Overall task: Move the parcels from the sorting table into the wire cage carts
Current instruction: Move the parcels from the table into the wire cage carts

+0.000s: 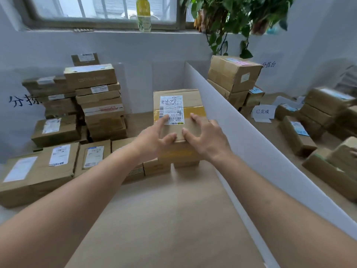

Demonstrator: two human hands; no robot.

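Note:
A brown cardboard parcel with a white shipping label and yellow tape stands in the middle of the tan sorting table, on top of smaller boxes. Both my arms reach forward to it. My left hand lies on its near top edge, index finger stretched onto the label and thumb at the rim. My right hand rests beside it with fingers spread over the top right part. Neither hand curls round the parcel. No wire cage cart is in view.
Tall stacks of parcels and flat boxes crowd the left. A white divider board runs diagonally on the right. Beyond it lie more parcels and a paper sign. A bottle and a plant sit on the windowsill.

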